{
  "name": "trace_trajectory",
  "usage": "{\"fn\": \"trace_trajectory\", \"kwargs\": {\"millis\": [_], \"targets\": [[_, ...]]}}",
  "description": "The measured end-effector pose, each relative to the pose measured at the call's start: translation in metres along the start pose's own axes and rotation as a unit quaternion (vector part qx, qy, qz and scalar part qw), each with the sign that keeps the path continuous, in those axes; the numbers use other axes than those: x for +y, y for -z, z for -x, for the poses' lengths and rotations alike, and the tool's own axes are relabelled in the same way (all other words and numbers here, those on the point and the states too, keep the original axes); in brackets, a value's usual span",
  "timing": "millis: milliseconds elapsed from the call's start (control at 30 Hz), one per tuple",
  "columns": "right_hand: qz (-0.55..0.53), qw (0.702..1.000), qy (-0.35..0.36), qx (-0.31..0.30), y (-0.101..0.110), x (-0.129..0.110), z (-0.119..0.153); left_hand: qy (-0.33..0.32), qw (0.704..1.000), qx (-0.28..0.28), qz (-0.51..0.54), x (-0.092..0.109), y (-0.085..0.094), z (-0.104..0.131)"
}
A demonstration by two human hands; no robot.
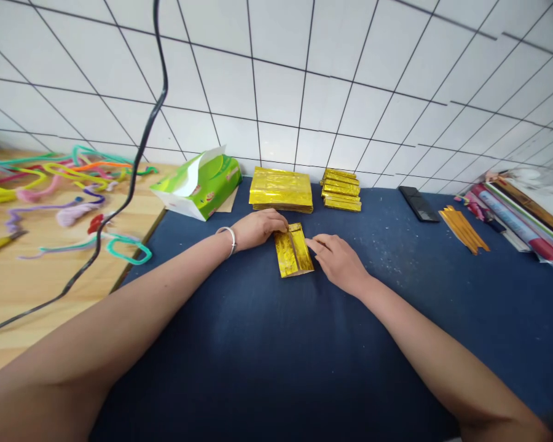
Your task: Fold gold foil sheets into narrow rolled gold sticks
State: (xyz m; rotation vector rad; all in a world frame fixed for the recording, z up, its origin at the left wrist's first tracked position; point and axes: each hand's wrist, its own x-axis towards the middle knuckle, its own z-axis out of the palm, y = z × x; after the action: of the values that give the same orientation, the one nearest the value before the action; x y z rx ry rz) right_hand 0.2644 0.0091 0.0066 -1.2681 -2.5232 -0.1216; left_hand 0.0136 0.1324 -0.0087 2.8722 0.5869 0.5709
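Note:
A folded piece of gold foil paper [294, 253] lies on the dark blue table [276, 356], with a seam down its middle and a fold at its top edge. My left hand [260, 228], with a silver bracelet at the wrist, has its fingers closed on the paper's upper left corner. At the paper's right edge is my right hand [336, 261], its fingertips bent toward that edge; whether they grip it is too small to tell. Behind the hands sits a stack of flat gold sheets [281, 189], and to its right a pile of narrow folded gold pieces [341, 190].
A green tissue box [207, 187] stands behind my left forearm. Coloured pipe cleaners [74, 175] cover the wooden table at left, crossed by a black cable [138, 156]. A phone [418, 204], orange strips [463, 229] and books [520, 218] lie at right.

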Motion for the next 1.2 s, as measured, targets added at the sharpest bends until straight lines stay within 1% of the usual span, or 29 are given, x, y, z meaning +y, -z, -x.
{"fn": "trace_trajectory", "kwargs": {"millis": [67, 167, 367, 533, 600, 733, 833, 900, 967, 1067, 1133, 1200], "targets": [[0.009, 0.999, 0.032, -0.004, -0.001, -0.002, -0.004, 0.005, 1.0, 0.003, 0.001, 0.002, 0.001, 0.001], [0.003, 0.998, 0.061, -0.004, -0.001, -0.003, -0.009, 0.014, 1.0, -0.003, -0.004, 0.006, 0.004, 0.003], [-0.04, 0.995, 0.085, 0.016, -0.004, -0.001, -0.009, 0.02, 0.999, -0.018, -0.018, 0.013, 0.01, 0.008], [-0.063, 0.993, 0.095, 0.031, -0.009, 0.0, -0.007, -0.003, 0.998, -0.037, -0.05, 0.012, 0.009, 0.006], [-0.069, 0.992, 0.096, 0.033, -0.01, 0.0, -0.007, 0.0, 0.997, -0.039, -0.064, 0.015, 0.008, 0.005], [-0.08, 0.991, 0.101, 0.038, -0.011, 0.001, -0.007, 0.034, 0.996, -0.04, -0.077, 0.027, 0.007, 0.009], [-0.083, 0.99, 0.106, 0.04, -0.012, 0.0, -0.006, 0.056, 0.99, -0.063, -0.114, 0.042, 0.007, 0.016], [-0.087, 0.989, 0.11, 0.04, -0.012, 0.0, -0.005, 0.058, 0.986, -0.074, -0.135, 0.053, 0.007, 0.021], [-0.091, 0.989, 0.108, 0.036, -0.011, 0.0, -0.005, 0.065, 0.985, -0.076, -0.142, 0.061, 0.006, 0.025], [-0.08, 0.994, 0.077, 0.019, -0.009, 0.001, -0.009, 0.088, 0.984, -0.074, -0.139, 0.067, 0.006, 0.027], [-0.067, 0.996, 0.056, -0.007, -0.006, 0.004, -0.016, 0.097, 0.983, -0.075, -0.139, 0.069, 0.006, 0.027], [-0.057, 0.996, 0.054, -0.049, -0.004, 0.008, -0.025, 0.101, 0.983, -0.073, -0.135, 0.069, 0.007, 0.027]]}}
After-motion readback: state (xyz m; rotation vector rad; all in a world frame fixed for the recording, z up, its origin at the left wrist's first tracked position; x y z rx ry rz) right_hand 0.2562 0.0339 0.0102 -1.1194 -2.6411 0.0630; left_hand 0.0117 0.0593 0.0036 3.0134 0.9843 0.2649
